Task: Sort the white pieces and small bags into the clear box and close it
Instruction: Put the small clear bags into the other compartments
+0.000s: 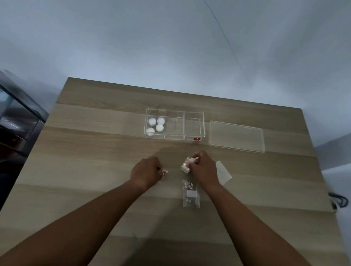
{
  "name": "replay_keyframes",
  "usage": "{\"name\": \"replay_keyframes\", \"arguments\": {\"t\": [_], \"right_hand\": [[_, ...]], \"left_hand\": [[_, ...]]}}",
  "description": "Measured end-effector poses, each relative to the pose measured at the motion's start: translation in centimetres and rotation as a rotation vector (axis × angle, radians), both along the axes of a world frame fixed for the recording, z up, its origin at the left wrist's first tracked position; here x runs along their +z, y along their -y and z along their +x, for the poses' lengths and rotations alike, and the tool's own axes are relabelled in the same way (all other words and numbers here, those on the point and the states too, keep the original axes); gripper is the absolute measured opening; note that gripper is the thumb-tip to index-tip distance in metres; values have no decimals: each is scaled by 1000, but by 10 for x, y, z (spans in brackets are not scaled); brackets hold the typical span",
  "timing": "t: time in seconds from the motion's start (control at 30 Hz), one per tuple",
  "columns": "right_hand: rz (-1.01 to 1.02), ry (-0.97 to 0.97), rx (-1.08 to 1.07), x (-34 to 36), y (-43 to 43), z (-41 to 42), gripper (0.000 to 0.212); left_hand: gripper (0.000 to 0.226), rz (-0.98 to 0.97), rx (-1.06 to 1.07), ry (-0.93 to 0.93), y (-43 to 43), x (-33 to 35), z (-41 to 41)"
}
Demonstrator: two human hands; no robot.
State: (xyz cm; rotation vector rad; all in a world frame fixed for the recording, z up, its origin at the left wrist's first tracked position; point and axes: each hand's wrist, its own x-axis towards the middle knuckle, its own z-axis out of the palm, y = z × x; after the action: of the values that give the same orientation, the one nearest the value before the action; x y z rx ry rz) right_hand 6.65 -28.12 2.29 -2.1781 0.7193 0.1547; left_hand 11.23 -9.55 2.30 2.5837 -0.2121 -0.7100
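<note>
Now the right hand (203, 169) pinches white pieces (186, 164) above the table (82, 167), the left hand (145, 172) closes on a small bag (163, 172); the clear box (174, 124) sits open beyond, lid (237, 136) beside it.

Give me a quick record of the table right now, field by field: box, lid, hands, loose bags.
box: clear box open, four white pieces in its left compartment, the others look empty
lid: lid flat on the table, right of box
left hand: left hand closed on a small item
right hand: right hand holding a white bag
loose: bag between the arms
</note>
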Motion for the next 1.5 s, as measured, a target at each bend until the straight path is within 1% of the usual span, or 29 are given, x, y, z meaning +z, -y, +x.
{"name": "replay_keyframes", "arguments": {"t": [0.07, 0.13, 0.23, 0.33, 0.4, 0.47, 0.57, 0.6, 0.67, 0.7, 0.77, 0.8, 0.83, 0.97, 1.07, 1.13, 1.23, 1.33, 1.4, 1.5], "right_hand": [[-48, -44, -9, 2, 18, 7, 36], [-79, -112, 32, 3, 32, 11, 40], [-115, -167, 90, 6, 37, 12, 29], [-169, -184, 163, 7, 35, 14, 16], [-161, -188, 166, 8, 34, 16, 9], [-153, -179, 163, 8, 37, 17, 6], [-185, -167, 206, 6, 34, 15, 7], [-191, -157, 207, 5, 34, 14, 8], [-186, -137, 192, 2, 31, 11, 7], [-176, -130, 178, 1, 30, 10, 7], [-135, -116, 157, -2, 28, 7, 18], [-111, -107, 135, -2, 29, 6, 24], [-95, -104, 105, -3, 30, 5, 25], [-78, -92, 15, -1, 36, 2, 18], [-41, -65, -49, 4, 45, -3, 14], [-4, -48, -89, 10, 52, -6, 8], [29, -19, -167, 17, 60, -9, 6], [28, 0, -198, 23, 66, -6, 9], [61, 50, -207, 31, 68, 1, 11], [109, 150, -213, 47, 66, 19, 19]], "left_hand": [[13, 17, 14, -36, -2, 2, 2], [13, 21, 20, -61, -3, 2, 3], [13, -7, 38, -105, -2, 4, 5], [14, -34, 46, -192, -2, 9, 14], [20, -45, 66, -264, -3, 12, 22], [19, -67, 87, -283, 0, 18, 30], [18, -130, 96, -261, 2, 34, 43], [18, -158, 91, -232, 5, 40, 49], [6, -226, 98, -147, 11, 54, 63], [5, -250, 113, -102, 15, 63, 71], [6, -270, 143, -43, 25, 75, 88], [7, -266, 149, -27, 32, 79, 96], [9, -246, 145, -19, 39, 82, 103], [18, -103, 35, 25, 65, 84, 122], [23, -45, 3, 57, 80, 78, 126], [23, -11, -15, 59, 88, 75, 127], [22, 60, -27, 87, 92, 68, 127], [20, 65, -21, 104, 91, 62, 129], [18, 44, -15, 117, 88, 60, 132], [22, -42, 32, 168, 76, 62, 137]]}}
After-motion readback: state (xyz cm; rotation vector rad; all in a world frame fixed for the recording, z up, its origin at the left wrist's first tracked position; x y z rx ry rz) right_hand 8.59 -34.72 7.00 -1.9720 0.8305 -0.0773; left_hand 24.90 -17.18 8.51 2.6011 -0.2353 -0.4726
